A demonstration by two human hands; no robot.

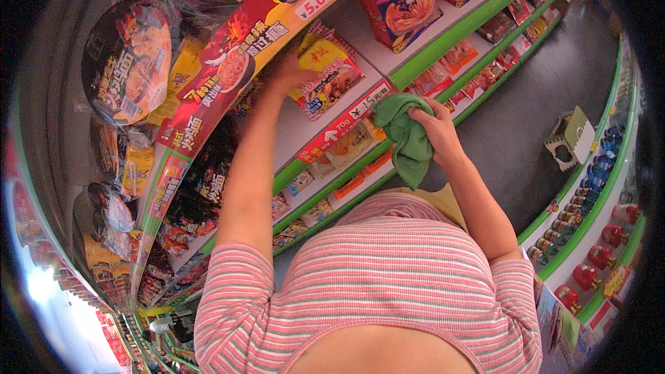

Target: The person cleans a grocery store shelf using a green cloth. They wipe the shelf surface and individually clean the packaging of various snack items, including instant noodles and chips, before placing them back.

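My right hand point(438, 127) grips a bunched green cloth point(408, 132) in front of the shelf edge. The cloth's lower end hangs free. On the left, my left hand point(292, 71) reaches in under the upper shelf's edge and looks blurred. Its fingers are at the near side of a yellow and red food packet point(331, 83), which lies on the white shelf board point(296, 135). Whether the fingers hold the packet or only touch it, I cannot tell. Part of that hand is hidden in the shadow below the printed price strip point(244, 57).
Bowl-shaped instant noodle packs point(136, 72) stand on the upper shelf. Boxed snacks point(402, 2) sit farther along the lower board. Green-edged tiers point(332, 174) below hold small packets. Across the dark floor point(540, 72) are a cardboard carton point(570, 139) and shelves of bottles point(587, 187).
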